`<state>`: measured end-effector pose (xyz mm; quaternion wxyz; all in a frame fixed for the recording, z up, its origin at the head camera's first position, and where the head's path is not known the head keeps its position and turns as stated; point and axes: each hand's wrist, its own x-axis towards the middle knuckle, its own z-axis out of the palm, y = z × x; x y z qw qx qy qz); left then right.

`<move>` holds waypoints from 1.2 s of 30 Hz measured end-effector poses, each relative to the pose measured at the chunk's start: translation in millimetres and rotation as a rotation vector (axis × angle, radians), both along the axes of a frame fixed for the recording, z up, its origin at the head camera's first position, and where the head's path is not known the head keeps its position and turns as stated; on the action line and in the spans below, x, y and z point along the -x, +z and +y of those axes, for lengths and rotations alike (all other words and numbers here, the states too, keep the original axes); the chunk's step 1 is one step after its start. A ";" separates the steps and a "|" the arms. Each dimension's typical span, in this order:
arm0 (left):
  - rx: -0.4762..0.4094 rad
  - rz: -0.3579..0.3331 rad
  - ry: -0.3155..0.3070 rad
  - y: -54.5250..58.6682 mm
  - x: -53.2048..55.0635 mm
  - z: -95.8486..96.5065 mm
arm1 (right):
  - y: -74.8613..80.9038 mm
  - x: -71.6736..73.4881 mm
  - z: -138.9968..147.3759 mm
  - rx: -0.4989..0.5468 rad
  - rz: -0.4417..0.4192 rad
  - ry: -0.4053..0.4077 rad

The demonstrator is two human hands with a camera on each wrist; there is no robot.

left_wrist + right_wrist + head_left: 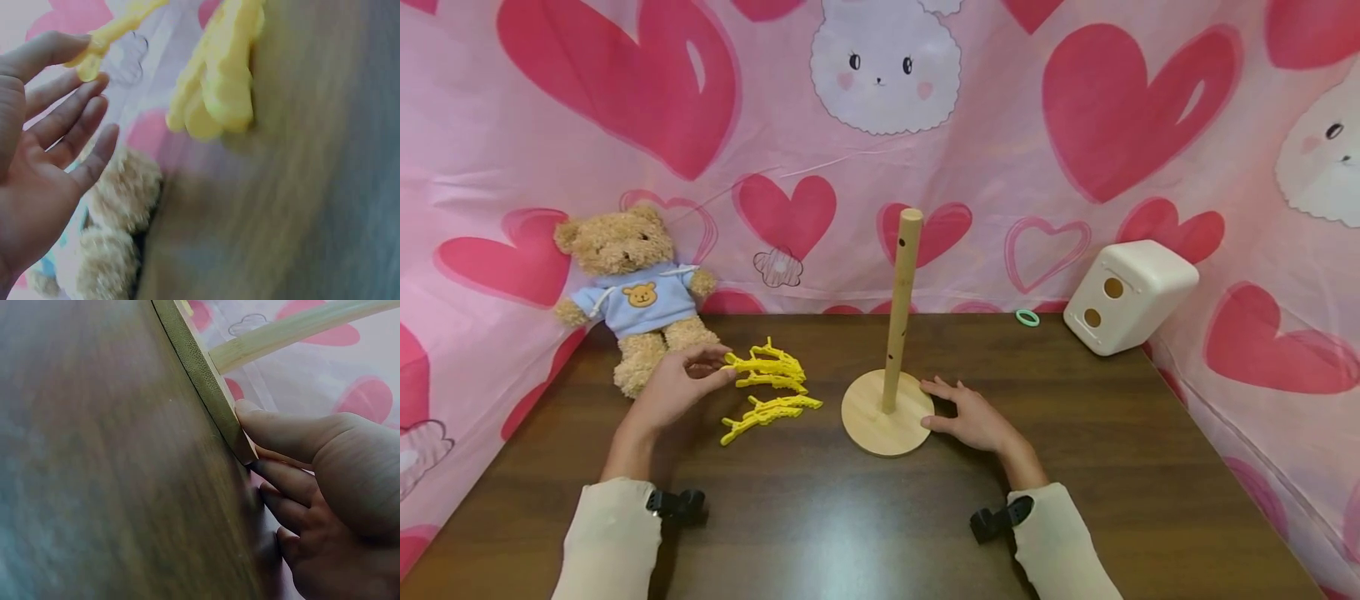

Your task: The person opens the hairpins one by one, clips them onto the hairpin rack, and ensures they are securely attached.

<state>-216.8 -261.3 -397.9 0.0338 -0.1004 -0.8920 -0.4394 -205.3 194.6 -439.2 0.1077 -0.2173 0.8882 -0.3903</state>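
My left hand (681,385) pinches the end of a yellow plastic branch-shaped piece (112,36) between thumb and index finger; the other fingers are spread. More yellow branch-shaped pieces (767,410) lie on the table just right of that hand. A wooden stand (889,425), a round base with an upright pole, stands at the middle of the table. The pole (901,308) has small dark holes along it. My right hand (973,419) holds the right edge of the base, its thumb (275,428) on the upper face and fingers at the rim.
A teddy bear (647,300) in a blue top sits at the back left, close behind my left hand. At the back right are a white box (1138,292) with round holes and a small green ring (1027,317). A pink heart-print cloth (865,167) hangs behind the table.
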 end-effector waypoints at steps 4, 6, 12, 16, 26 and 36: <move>-0.101 0.058 0.020 9.1 -2.3 15.6 | 0.5 -0.4 1.5 0.006 0.034 0.050; -0.158 0.082 0.018 12.7 -3.2 23.7 | 0.6 -0.4 2.0 0.010 0.041 0.067; -0.283 0.116 0.014 20.3 -3.7 44.2 | -0.2 -0.2 2.4 0.008 0.047 0.077; -0.366 0.121 0.018 24.7 -4.1 54.8 | -0.5 0.0 2.2 0.006 0.047 0.075; -0.440 0.192 -0.032 36.5 -10.4 72.0 | -2.8 0.1 3.2 0.002 0.042 0.072; -0.443 0.297 -0.166 42.7 -11.7 80.0 | -2.0 -0.5 3.4 0.020 0.049 0.068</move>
